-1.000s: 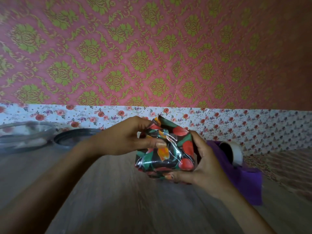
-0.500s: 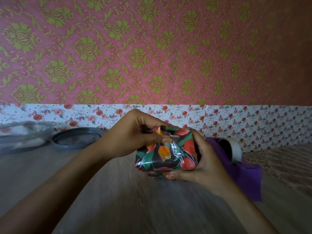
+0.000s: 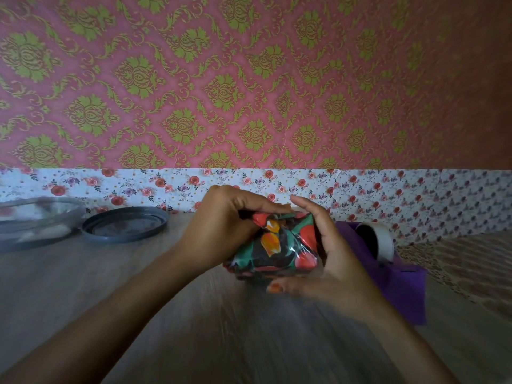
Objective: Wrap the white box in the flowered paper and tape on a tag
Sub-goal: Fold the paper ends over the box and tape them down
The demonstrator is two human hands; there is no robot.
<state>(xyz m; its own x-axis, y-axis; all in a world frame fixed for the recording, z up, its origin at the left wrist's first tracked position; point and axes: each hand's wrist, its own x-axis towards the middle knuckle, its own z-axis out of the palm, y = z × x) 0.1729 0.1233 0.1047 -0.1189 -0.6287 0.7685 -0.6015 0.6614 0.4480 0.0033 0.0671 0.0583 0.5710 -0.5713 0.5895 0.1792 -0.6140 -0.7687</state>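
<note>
The box (image 3: 273, 246), fully covered in glossy flowered paper (image 3: 303, 235) with red and orange blooms on black, is held slightly tilted between left hand (image 3: 221, 231) and right hand (image 3: 336, 261), apparently just clear of the table (image 3: 194, 328).

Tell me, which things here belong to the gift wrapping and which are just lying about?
In the job: the wrapped box, held by the left hand and right hand; the purple tape dispenser.
Lying about: the grey round lid and the clear container, at left on the table.

A pink wall (image 3: 249, 79) with green damask fills twelve o'clock; below it runs a white rose-print strip (image 3: 415, 195), meeting the grey wood-grain surface (image 3: 221, 333) toward six o'clock.
</note>
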